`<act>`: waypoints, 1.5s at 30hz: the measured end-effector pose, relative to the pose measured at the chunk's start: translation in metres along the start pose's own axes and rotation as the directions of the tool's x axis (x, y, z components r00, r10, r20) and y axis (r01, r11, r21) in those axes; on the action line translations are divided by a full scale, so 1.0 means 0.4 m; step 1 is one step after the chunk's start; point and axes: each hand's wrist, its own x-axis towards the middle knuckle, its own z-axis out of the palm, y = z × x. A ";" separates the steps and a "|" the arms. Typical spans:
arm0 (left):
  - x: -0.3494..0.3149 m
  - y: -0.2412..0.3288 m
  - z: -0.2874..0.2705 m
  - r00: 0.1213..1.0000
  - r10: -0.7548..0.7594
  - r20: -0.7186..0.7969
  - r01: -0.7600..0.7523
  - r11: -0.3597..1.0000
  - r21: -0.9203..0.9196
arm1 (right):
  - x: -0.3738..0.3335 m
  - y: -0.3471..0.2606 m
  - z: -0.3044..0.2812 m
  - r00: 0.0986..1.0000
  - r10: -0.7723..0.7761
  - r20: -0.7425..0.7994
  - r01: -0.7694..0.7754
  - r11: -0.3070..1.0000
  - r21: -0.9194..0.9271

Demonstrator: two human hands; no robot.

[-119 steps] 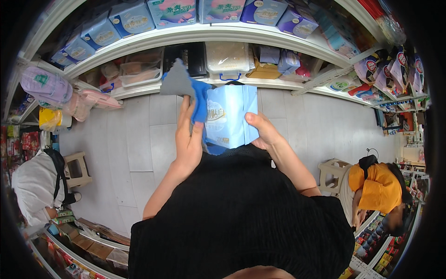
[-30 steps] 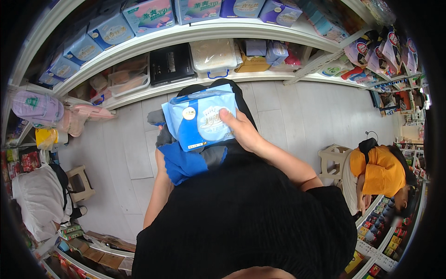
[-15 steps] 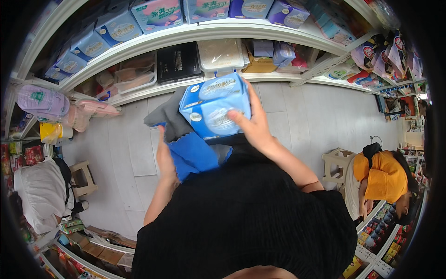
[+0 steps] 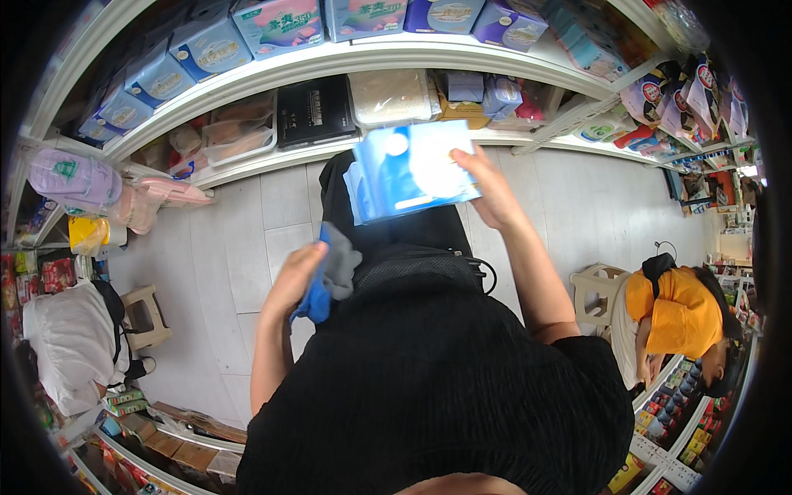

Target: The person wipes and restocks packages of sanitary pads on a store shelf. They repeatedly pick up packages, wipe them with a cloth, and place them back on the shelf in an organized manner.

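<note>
My right hand (image 4: 490, 190) grips the right end of a light-blue package (image 4: 412, 175), which looks like a pack of sanitary pads. Glare whitens part of its face, and it hangs in the air in front of the shelves. Lower and to the left, my left hand (image 4: 297, 276) is closed on a blue and grey cleaning cloth (image 4: 326, 276), bunched up and hanging beside my body. The cloth and the package are apart. Behind the package is the lower shelf; above it, a row of similar boxed packs (image 4: 210, 51) lines the upper shelf (image 4: 346, 59).
The lower shelf holds a black box (image 4: 317, 111) and clear plastic bins (image 4: 239, 136). Pink and lilac packages (image 4: 78, 177) jut out at left. A person in white (image 4: 74, 342) is at left near a stool (image 4: 146, 318); another in orange (image 4: 676, 318) sits at right by a stool (image 4: 596, 293).
The package has moved up and right, away from the cloth, and has turned. My left hand has drawn the cloth down and away, and it is now more bunched.
</note>
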 end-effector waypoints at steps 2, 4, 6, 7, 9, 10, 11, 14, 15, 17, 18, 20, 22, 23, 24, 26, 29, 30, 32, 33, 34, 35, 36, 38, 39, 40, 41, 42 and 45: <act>0.022 -0.002 0.029 0.946 0.005 0.324 -0.104 0.951 0.290 | 0.024 0.051 0.024 0.995 -0.097 -0.023 0.087 0.955 -0.284; 0.033 0.022 0.056 0.927 0.067 0.368 -0.207 0.911 0.356 | 0.029 0.067 0.034 0.997 -0.081 0.018 0.083 0.967 -0.242; 0.041 0.048 0.064 0.912 0.112 0.394 -0.247 0.918 0.311 | 0.026 0.066 0.044 0.996 -0.068 0.050 0.076 0.980 -0.184; 0.054 0.020 0.067 0.918 0.179 0.353 -0.278 0.927 0.251 | 0.028 0.061 0.057 0.995 -0.065 0.073 0.075 0.986 -0.148; 0.056 0.041 0.077 0.889 0.193 0.415 -0.319 0.912 0.258 | 0.038 0.064 0.066 0.991 -0.111 0.080 0.122 0.983 -0.141; 0.058 0.052 0.084 0.872 0.209 0.443 -0.347 0.902 0.257 | 0.059 0.085 0.063 0.984 -0.154 0.088 0.168 0.970 -0.174; 0.066 0.048 0.087 0.868 0.228 0.441 -0.381 0.876 0.297 | 0.088 0.126 0.050 0.977 -0.182 0.108 0.203 0.952 -0.229; 0.069 0.061 0.099 0.822 0.358 0.443 -0.547 0.711 0.442 | 0.070 0.096 0.048 0.974 -0.199 0.110 0.223 0.933 -0.281; 0.072 0.066 0.099 0.867 0.267 0.421 -0.434 0.820 0.372 | 0.087 0.134 0.022 0.982 -0.148 0.118 0.174 0.952 -0.250; 0.094 0.019 0.069 0.923 0.119 0.366 -0.217 0.946 0.239 | 0.089 0.117 0.002 0.982 -0.092 0.163 0.131 0.960 -0.247; 0.108 -0.011 0.051 0.935 0.145 0.324 -0.208 0.963 0.172 | 0.086 0.106 -0.007 0.983 -0.079 0.168 0.119 0.962 -0.245; 0.120 -0.049 0.029 0.956 0.174 0.238 -0.188 0.981 0.036 | 0.079 0.078 -0.042 0.982 -0.081 0.172 0.127 0.953 -0.277; 0.114 -0.050 0.032 0.981 0.117 0.158 -0.105 0.991 -0.083 | 0.071 0.031 -0.087 0.980 -0.092 0.174 0.147 0.931 -0.335; 0.107 -0.041 0.033 0.987 0.100 0.128 -0.084 0.989 -0.124 | 0.083 0.012 -0.118 0.976 -0.149 0.162 0.203 0.892 -0.405; 0.103 -0.038 0.034 0.992 0.081 0.099 -0.063 0.984 -0.166 | 0.095 -0.024 -0.153 0.964 -0.210 0.160 0.260 0.859 -0.440; 0.112 -0.056 0.028 0.992 0.115 0.059 -0.103 0.979 -0.176 | 0.148 -0.099 -0.250 0.920 -0.384 0.076 0.359 0.750 -0.556; 0.096 -0.029 0.030 0.989 0.124 0.077 -0.113 0.984 -0.140 | 0.265 -0.230 -0.399 0.824 -0.563 -0.070 0.415 0.682 -0.602; 0.097 -0.031 0.030 0.992 0.106 0.067 -0.095 0.984 -0.154 | 0.308 -0.272 -0.441 0.784 -0.601 -0.156 0.400 0.681 -0.613; 0.107 -0.036 0.031 0.995 0.074 0.060 -0.062 0.982 -0.180 | 0.398 -0.345 -0.545 0.672 -0.717 -0.186 0.470 0.607 -0.641; 0.109 -0.030 0.030 0.996 0.054 0.072 -0.040 0.983 -0.177 | 0.446 -0.373 -0.593 0.649 -0.732 -0.205 0.416 0.568 -0.711; 0.112 -0.024 0.031 0.996 0.054 0.067 -0.042 0.985 -0.168 | 0.493 -0.395 -0.632 0.625 -0.749 -0.219 0.358 0.524 -0.773; 0.110 -0.020 0.035 0.997 0.055 0.057 -0.045 0.985 -0.164 | 0.535 -0.412 -0.655 0.597 -0.783 -0.175 0.265 0.398 -0.878; 0.109 -0.010 0.039 0.997 0.057 0.046 -0.049 0.986 -0.159 | 0.575 -0.425 -0.676 0.571 -0.811 -0.125 0.162 0.260 -0.952; 0.106 0.010 0.043 0.997 0.016 0.069 -0.007 0.991 -0.131 | 0.657 -0.455 -0.690 0.618 -0.784 -0.058 0.007 0.080 -0.997; 0.108 0.000 0.040 0.998 0.025 0.062 -0.018 0.994 -0.112 | 0.697 -0.471 -0.692 0.676 -0.735 -0.055 -0.038 0.039 -0.999; 0.114 -0.003 0.038 0.998 0.032 0.056 -0.027 0.996 -0.090 | 0.737 -0.486 -0.699 0.731 -0.680 -0.056 -0.081 -0.005 -0.997; 0.113 0.009 0.041 0.995 0.014 0.102 0.000 0.991 -0.133 | 0.768 -0.488 -0.709 0.654 -0.740 0.158 0.013 -0.199 -0.980; 0.116 0.015 0.043 0.995 0.023 0.102 -0.008 0.989 -0.145 | 0.805 -0.504 -0.718 0.742 -0.670 0.018 -0.045 -0.076 -0.996; 0.128 0.033 0.051 0.995 0.009 0.103 0.007 0.989 -0.150 | 0.886 -0.510 -0.769 0.712 -0.690 0.126 0.010 -0.170 -0.985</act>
